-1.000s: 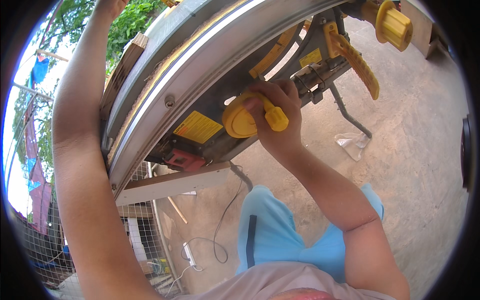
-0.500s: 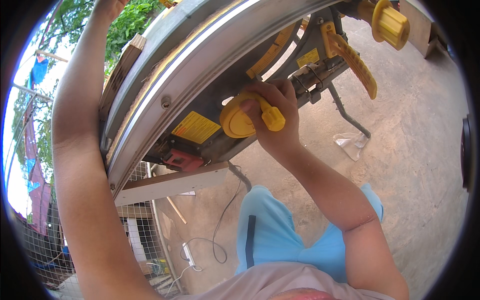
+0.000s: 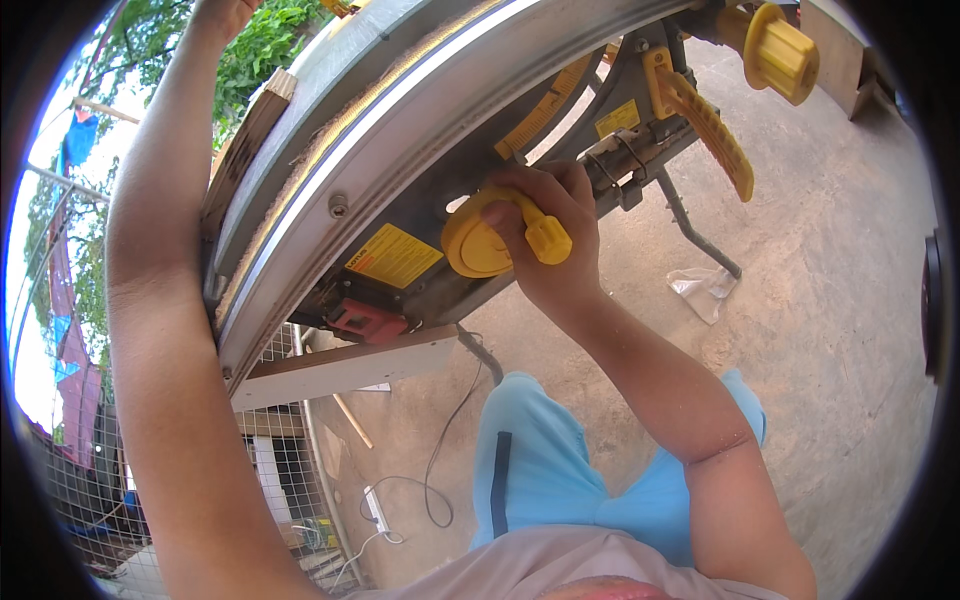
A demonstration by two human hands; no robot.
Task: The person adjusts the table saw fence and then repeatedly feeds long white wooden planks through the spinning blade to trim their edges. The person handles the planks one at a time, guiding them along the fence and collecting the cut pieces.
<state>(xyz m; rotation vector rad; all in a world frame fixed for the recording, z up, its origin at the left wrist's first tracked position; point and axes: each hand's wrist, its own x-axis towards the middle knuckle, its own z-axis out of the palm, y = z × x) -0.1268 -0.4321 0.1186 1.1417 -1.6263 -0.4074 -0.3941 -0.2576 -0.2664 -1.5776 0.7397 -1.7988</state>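
Note:
A table saw with a grey metal top [image 3: 420, 110] fills the upper middle of the view. On its front sits a round yellow handwheel [image 3: 478, 243] with a stubby yellow knob. My right hand [image 3: 555, 235] is wrapped around that knob, fingers curled over it. My left arm runs up the left side, and my left hand [image 3: 222, 12] reaches over the far edge of the saw top at the frame's upper rim, mostly cut off. A red switch [image 3: 365, 320] and a yellow label [image 3: 395, 255] sit left of the handwheel.
A second yellow knob [image 3: 782, 52] and a ribbed yellow lever [image 3: 710, 125] stick out at the upper right. A wooden board [image 3: 350, 365] lies under the saw. A power strip with a cable [image 3: 378, 510], wire mesh fencing [image 3: 290, 480] and a crumpled plastic bag [image 3: 705, 290] are on the concrete floor.
My right hand has shifted slightly on the yellow handwheel, the knob now a little lower and further left. My left arm has stayed put.

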